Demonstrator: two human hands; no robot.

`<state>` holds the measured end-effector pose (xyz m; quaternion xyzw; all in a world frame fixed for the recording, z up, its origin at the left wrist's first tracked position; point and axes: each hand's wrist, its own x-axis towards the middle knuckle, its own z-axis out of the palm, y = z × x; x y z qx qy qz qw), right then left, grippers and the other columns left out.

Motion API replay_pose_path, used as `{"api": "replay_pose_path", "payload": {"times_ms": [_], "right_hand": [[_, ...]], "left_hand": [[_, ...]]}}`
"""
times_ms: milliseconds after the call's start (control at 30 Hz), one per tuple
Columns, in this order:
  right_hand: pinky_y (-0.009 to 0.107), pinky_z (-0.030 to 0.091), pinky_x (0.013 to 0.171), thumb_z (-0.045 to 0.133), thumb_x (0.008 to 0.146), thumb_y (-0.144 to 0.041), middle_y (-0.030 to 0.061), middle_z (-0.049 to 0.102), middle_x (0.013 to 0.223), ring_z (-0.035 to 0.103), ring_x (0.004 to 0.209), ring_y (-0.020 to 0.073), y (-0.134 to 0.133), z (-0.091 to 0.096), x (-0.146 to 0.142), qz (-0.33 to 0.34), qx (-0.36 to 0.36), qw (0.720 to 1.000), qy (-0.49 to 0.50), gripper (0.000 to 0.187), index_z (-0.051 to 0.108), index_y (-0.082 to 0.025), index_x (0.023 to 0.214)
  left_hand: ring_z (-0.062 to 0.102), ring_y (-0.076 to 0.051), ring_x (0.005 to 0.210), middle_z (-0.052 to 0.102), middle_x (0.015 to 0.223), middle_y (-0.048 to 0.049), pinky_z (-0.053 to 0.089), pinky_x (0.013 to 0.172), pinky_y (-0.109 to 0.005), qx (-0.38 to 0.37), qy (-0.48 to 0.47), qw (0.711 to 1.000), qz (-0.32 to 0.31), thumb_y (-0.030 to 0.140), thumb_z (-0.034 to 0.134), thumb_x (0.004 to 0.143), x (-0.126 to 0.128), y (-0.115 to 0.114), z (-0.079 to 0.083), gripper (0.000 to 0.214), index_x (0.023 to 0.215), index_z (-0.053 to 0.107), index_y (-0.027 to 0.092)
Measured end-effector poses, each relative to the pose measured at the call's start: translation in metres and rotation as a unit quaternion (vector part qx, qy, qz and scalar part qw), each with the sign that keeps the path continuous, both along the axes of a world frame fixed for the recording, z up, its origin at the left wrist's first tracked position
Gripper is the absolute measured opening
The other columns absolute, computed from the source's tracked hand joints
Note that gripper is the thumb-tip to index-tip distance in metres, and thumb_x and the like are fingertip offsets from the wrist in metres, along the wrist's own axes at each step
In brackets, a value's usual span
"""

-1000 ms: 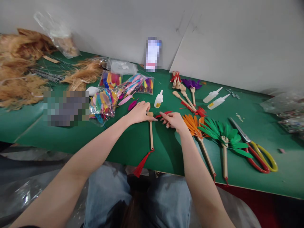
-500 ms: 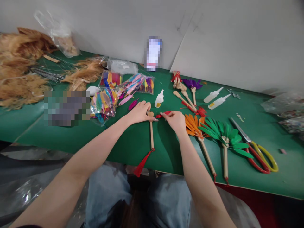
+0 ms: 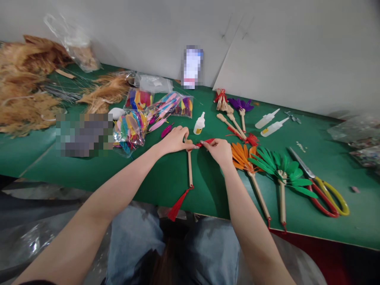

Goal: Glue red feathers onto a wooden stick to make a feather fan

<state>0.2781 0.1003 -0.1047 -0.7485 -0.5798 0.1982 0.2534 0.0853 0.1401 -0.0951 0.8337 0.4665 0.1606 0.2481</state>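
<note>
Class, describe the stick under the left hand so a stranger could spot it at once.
On the green table, near the front edge, the left hand pins the top of a wooden stick while the right hand pinches a red feather beside it. Its red tassel hangs over the edge; unlike the orange fan and green fan to its right, it shows no feathers.

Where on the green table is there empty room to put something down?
Bare table lies at the front left, between the bags of coloured feathers and the wooden handle, and front right beyond the scissors. It is crowded around the left hand holding the handle, the right hand pinching a red feather, and the orange fan and green fan.
</note>
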Motion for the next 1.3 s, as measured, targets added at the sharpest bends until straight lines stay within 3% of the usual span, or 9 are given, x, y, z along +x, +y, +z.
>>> {"api": "replay_pose_path", "payload": {"times_ms": [100, 633, 1033, 1133, 1300], "right_hand": [[0.026, 0.033, 0.051, 0.065, 0.069, -0.055, 0.0003, 0.056, 0.049, 0.05, 0.05, 0.0157, 0.0, 0.0, 0.0, 0.002, 0.005, 1.0, 0.004, 0.044, 0.05, -0.021, 0.046], [0.026, 0.036, 0.052, 0.059, 0.076, -0.054, 0.0002, 0.052, 0.041, 0.051, 0.046, 0.0149, -0.002, 0.006, 0.003, -0.001, 0.016, 0.997, 0.074, 0.045, 0.053, -0.02, 0.047], [0.026, 0.034, 0.051, 0.049, 0.082, -0.057, -0.0018, 0.047, 0.042, 0.043, 0.044, 0.0123, 0.0, 0.004, 0.008, -0.064, 0.141, 0.981, 0.121, 0.048, 0.05, -0.02, 0.051], [0.025, 0.033, 0.05, 0.048, 0.082, -0.058, -0.0033, 0.044, 0.043, 0.04, 0.045, 0.0112, 0.001, 0.004, 0.007, -0.081, 0.157, 0.975, 0.135, 0.048, 0.047, -0.02, 0.052], [0.024, 0.032, 0.05, 0.043, 0.084, -0.056, -0.0037, 0.04, 0.048, 0.037, 0.048, 0.0105, 0.003, 0.003, 0.0, -0.113, 0.215, 0.963, 0.114, 0.047, 0.042, -0.021, 0.052]], "left_hand": [[0.042, -0.017, 0.073, 0.043, 0.077, -0.0013, 0.031, 0.061, -0.026, -0.008, -0.017, 1.0, 0.002, 0.056, 0.06, 0.073, -0.001, 0.001, 0.001, 0.044, 0.072, 0.035, 0.02], [0.044, -0.019, 0.079, 0.044, 0.082, -0.0024, 0.033, 0.064, -0.027, -0.007, 0.015, 1.0, -0.012, 0.06, 0.067, 0.064, -0.001, 0.001, 0.0, 0.051, 0.073, 0.038, 0.02], [0.045, -0.02, 0.079, 0.044, 0.081, -0.0022, 0.034, 0.064, -0.028, -0.027, -0.003, 1.0, 0.0, 0.063, 0.066, 0.062, -0.003, 0.0, 0.001, 0.051, 0.073, 0.04, 0.02], [0.044, -0.017, 0.072, 0.043, 0.074, -0.0001, 0.035, 0.061, -0.027, -0.033, -0.069, 0.996, 0.037, 0.059, 0.061, 0.07, -0.005, 0.004, 0.005, 0.045, 0.071, 0.039, 0.021], [0.042, -0.012, 0.058, 0.04, 0.062, 0.0038, 0.034, 0.058, -0.026, 0.033, -0.205, 0.961, 0.181, 0.048, 0.047, 0.084, -0.024, 0.016, 0.026, 0.032, 0.07, 0.038, 0.021]]}}
